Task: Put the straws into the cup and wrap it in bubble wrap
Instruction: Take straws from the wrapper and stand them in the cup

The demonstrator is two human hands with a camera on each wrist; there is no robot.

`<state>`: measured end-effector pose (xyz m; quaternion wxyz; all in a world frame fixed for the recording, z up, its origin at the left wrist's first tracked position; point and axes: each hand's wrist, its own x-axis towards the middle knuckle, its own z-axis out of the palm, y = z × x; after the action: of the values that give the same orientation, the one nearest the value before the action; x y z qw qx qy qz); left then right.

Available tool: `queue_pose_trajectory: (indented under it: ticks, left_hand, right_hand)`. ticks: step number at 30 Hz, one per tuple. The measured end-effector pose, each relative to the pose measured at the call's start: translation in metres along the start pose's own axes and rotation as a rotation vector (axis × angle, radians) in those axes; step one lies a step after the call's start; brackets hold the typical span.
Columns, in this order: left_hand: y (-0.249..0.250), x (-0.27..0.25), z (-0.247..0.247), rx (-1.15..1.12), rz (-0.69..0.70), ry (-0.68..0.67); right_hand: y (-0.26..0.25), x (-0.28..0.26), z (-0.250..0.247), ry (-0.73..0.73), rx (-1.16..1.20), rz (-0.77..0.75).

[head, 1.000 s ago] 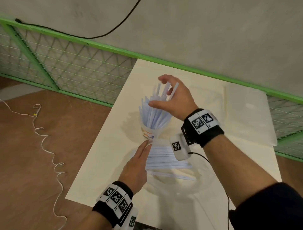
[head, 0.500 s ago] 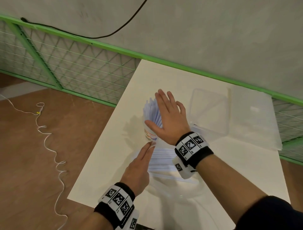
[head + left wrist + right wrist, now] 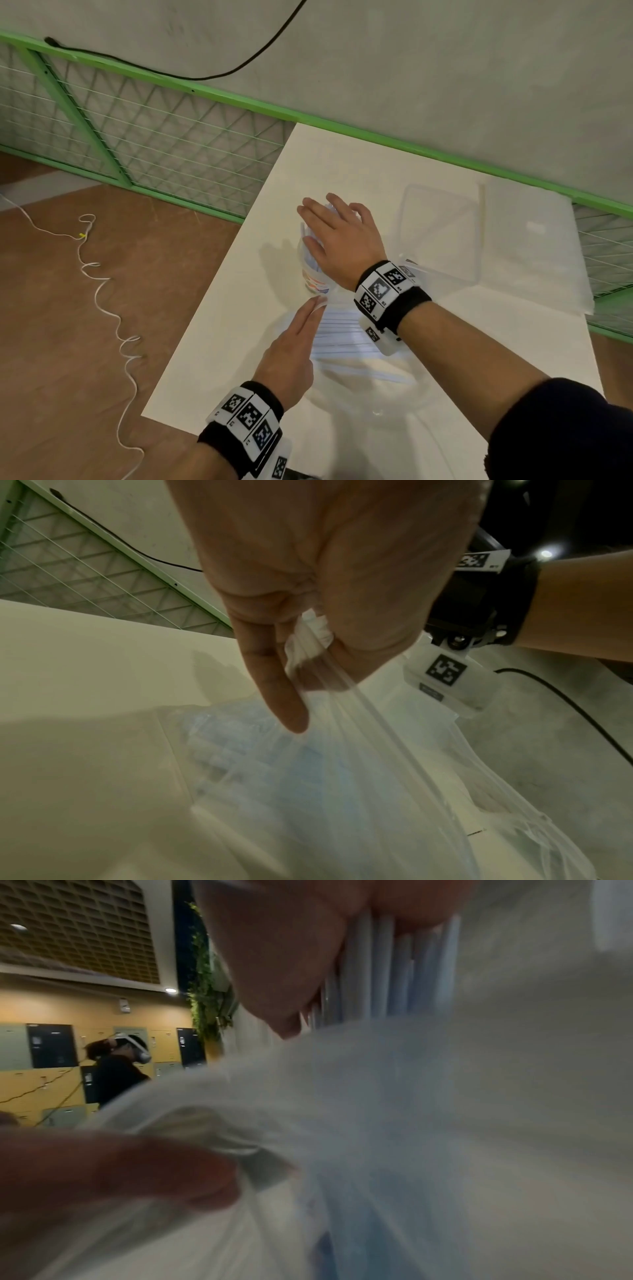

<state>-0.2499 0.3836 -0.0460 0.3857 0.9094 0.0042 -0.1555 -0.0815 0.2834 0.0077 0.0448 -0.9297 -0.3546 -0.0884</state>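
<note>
Straws stand upright in the cup, and your right hand lies flat over their tops, fingers straight and spread, palm down on the tips. From the right wrist view the straws run up in a tight row to the underside of your palm; nothing is gripped there, the hand only presses.

The cup sits on the table toward its left edge, directly under your right palm and just beyond the fingertips of your left hand. That hand reaches forward with its fingers extended, and the left wrist view shows the thumb and forefinger of the left hand pinching a fold of the clear bag. More straws lie inside the bag, flat on the table between your two wrists, near the cup's base.

Bubble wrap lies flat at the far right of the table, well apart from both hands, with a clear lid beside it to the left.
</note>
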Motion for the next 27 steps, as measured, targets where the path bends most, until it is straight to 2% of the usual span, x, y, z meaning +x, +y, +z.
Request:
queue_pose_trajectory:
  ticks: [3, 7, 9, 11, 14, 17, 20, 27]
  left_hand:
    - [-0.001, 0.001, 0.0, -0.001, -0.005, -0.002]
    - [0.0, 0.004, 0.0, 0.011, -0.007, 0.002]
    - [-0.001, 0.004, 0.0, 0.014, -0.016, 0.001]
    - [-0.001, 0.005, 0.001, -0.003, 0.017, 0.002]
    - [0.003, 0.005, 0.003, -0.037, 0.04, -0.016]
    - [0.011, 0.007, 0.008, -0.038, 0.05, -0.036]
    - [0.013, 0.007, 0.012, -0.049, 0.065, -0.046]
    - [0.014, 0.008, 0.016, -0.012, 0.063, -0.037]
  right_hand:
    - [-0.004, -0.008, -0.017, -0.016, 0.01, -0.001]
    - [-0.016, -0.035, -0.054, 0.229, 0.261, -0.06]
    - [-0.024, -0.066, -0.054, 0.255, 0.356, -0.13]
    - [-0.032, -0.102, -0.039, 0.122, 0.331, -0.125]
    - [-0.034, -0.152, 0.007, -0.186, 0.229, -0.038]
    - [-0.032, -0.183, 0.054, -0.339, 0.091, 0.074]
    - [-0.032, -0.192, 0.075, -0.365, 0.043, 0.176]
    - [-0.034, -0.195, 0.088, -0.337, -0.015, 0.219]
